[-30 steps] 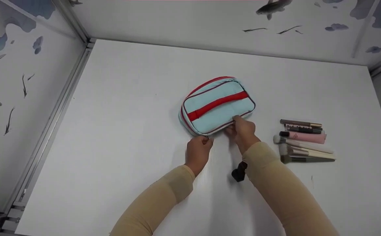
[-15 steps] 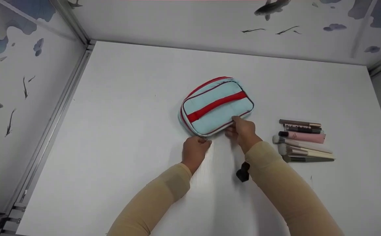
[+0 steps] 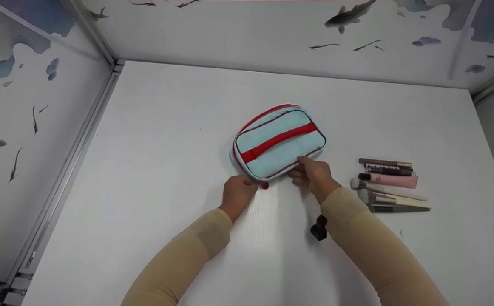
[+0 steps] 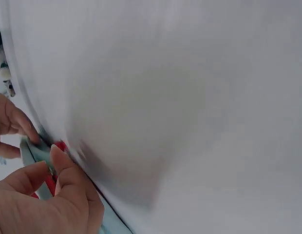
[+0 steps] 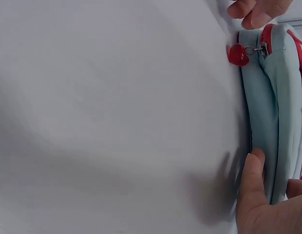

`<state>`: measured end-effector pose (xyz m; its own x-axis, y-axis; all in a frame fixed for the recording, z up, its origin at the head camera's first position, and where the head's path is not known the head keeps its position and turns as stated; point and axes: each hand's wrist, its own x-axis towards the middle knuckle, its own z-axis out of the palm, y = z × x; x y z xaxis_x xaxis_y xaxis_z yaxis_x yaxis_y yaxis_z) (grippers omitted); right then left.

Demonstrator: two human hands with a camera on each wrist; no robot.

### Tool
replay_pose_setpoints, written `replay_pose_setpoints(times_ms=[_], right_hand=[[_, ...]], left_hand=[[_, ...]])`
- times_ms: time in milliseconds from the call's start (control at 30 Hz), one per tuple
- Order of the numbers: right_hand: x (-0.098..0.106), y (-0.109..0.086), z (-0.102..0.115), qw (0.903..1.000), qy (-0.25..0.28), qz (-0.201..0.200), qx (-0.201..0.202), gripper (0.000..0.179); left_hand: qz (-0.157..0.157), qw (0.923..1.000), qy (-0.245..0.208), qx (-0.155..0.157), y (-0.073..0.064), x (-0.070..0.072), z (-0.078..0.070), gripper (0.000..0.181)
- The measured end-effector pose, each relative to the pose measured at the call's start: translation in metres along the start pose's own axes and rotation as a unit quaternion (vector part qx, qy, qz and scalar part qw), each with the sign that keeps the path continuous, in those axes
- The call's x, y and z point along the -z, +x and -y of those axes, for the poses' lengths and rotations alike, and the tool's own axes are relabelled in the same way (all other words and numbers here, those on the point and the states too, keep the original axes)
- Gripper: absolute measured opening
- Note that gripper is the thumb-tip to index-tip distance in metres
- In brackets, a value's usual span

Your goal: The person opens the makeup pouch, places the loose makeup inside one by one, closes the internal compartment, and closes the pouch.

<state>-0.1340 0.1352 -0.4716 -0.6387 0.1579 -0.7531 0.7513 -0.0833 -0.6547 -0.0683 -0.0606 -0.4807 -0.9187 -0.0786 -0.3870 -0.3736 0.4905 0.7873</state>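
Observation:
A pale blue pouch (image 3: 272,148) with dark red piping and a red strap handle stands tilted at the table's middle. My right hand (image 3: 317,176) grips its near edge, one digit on the front face and others behind. At the near left corner is my left hand (image 3: 239,193). In the right wrist view, the left hand's fingers (image 5: 258,19) are bent just off the zipper slider (image 5: 263,48). A red heart charm (image 5: 238,54) hangs by small rings from that slider. The left wrist view shows thumb and forefinger slightly apart around the slider's metal.
To the right lies a row of cosmetics: a brown pencil-like tube (image 3: 385,163), a pink tube (image 3: 393,180) and several makeup brushes (image 3: 396,199). A black object (image 3: 319,228) shows beside the right sleeve. Patterned wall panels border the table (image 3: 157,148).
My left hand has shifted left along the pouch's near corner, so the red charm now shows beside its fingers. My right hand keeps its grip on the pouch.

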Motion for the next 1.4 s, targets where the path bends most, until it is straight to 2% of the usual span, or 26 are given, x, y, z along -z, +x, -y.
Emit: replay_pose_setpoints(times_ms=[167, 300, 367, 500, 700, 933, 1200, 1400], right_hand=[[0.005, -0.005, -0.004, 0.9982, -0.052, 0.026, 0.013, 0.04], [0.01, -0.008, -0.006, 0.9966, -0.068, 0.044, 0.016, 0.042], [0.012, -0.009, -0.007, 0.996, -0.067, 0.056, 0.018, 0.043], [0.011, -0.009, -0.01, 0.9951, -0.065, 0.072, 0.021, 0.044], [0.007, -0.006, -0.013, 0.9949, -0.065, 0.075, 0.019, 0.046], [0.0, -0.006, -0.017, 0.9936, -0.06, 0.094, 0.017, 0.048], [-0.003, -0.005, -0.02, 0.9922, -0.059, 0.104, 0.036, 0.042], [0.003, -0.003, -0.02, 0.9921, -0.044, 0.108, 0.045, 0.041]], left_hand=[[-0.045, 0.9983, 0.018, 0.033, 0.016, 0.033, 0.003, 0.016], [-0.075, 0.9965, 0.02, 0.031, 0.038, 0.059, 0.001, 0.023], [-0.077, 0.9965, 0.013, 0.033, 0.05, 0.069, -0.001, 0.026], [-0.055, 0.9976, -0.006, 0.041, 0.07, 0.081, -0.005, 0.034], [-0.014, 0.999, -0.026, 0.032, 0.09, 0.081, -0.021, 0.051], [0.043, 0.999, 0.011, -0.003, 0.098, 0.071, -0.033, 0.053], [0.052, 0.9978, 0.04, -0.013, 0.101, 0.067, -0.033, 0.045], [0.069, 0.9964, 0.05, -0.005, 0.096, 0.067, -0.03, 0.045]])
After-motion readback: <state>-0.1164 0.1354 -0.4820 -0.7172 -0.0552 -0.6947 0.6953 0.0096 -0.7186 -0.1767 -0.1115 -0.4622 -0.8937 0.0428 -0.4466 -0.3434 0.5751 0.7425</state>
